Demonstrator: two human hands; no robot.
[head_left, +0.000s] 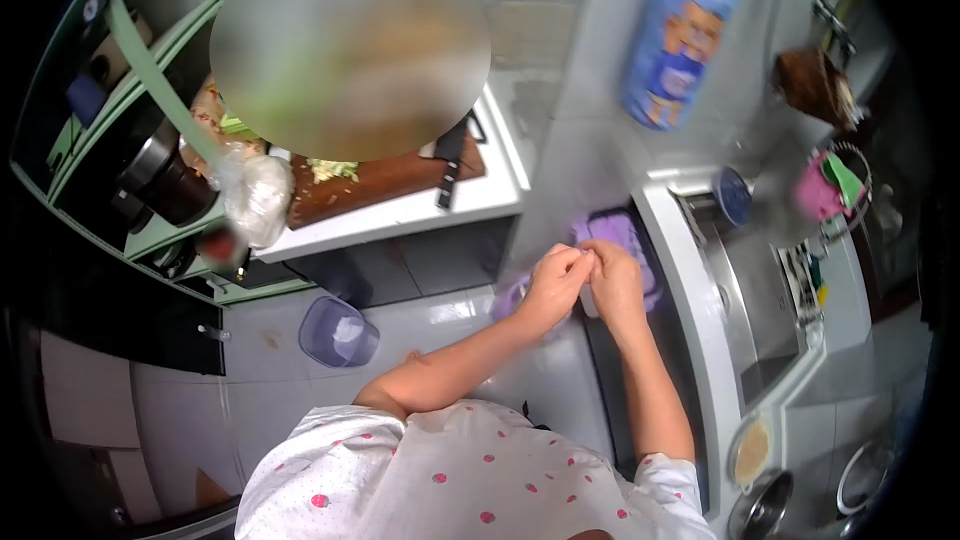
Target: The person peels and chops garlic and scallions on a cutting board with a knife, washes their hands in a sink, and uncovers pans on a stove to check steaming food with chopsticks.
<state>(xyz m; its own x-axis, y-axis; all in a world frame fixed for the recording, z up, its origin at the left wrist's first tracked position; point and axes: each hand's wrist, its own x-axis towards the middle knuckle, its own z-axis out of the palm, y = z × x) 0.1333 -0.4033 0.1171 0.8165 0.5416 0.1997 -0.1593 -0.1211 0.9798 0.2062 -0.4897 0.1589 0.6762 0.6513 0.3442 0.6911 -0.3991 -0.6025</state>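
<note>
Both my hands meet in front of me, above a purple basket (612, 232) on the floor side of the kitchen. My left hand (556, 285) has its fingers closed, with the tips touching those of my right hand (615, 280). The right hand is curled in a pinch as well. Something small may be between the fingertips, but I cannot make it out. To the left, a wooden cutting board (370, 190) lies on the white counter with chopped pale green pieces (333, 170) and a black-handled knife (452, 165) on it.
A purple bin (338, 332) stands on the floor at left. Green shelves (150, 70) hold jars and a plastic bag (262, 195). At right are a steel sink (750, 290), a blue bowl (733, 195) and a pink strainer (830, 185). A blurred oval hides the upper counter.
</note>
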